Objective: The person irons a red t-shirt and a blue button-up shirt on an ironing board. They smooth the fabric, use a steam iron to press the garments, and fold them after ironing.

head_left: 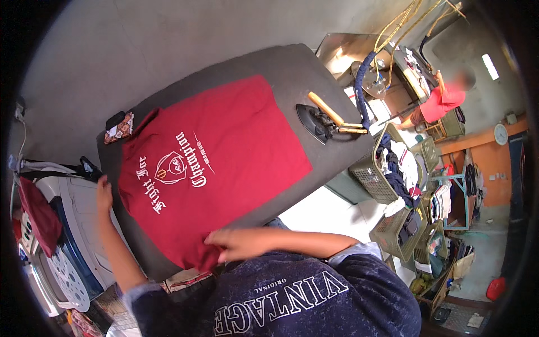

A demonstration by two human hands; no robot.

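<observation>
A red T-shirt (224,146) with a white printed emblem lies spread flat on a dark grey padded ironing table (281,67). My left hand (103,194) rests at the table's left edge, next to the shirt's sleeve, fingers apart and holding nothing. My right hand (238,242) presses flat on the shirt's lower hem near my body, fingers spread. A black iron with a wooden handle (325,119) stands on the table's right side, apart from both hands.
A small patterned pouch (119,128) sits at the table's far left corner. A washing machine (67,236) with red cloth stands left. Plastic baskets of clothes (393,168) line the right. Another person in a red top (443,101) works at the back right.
</observation>
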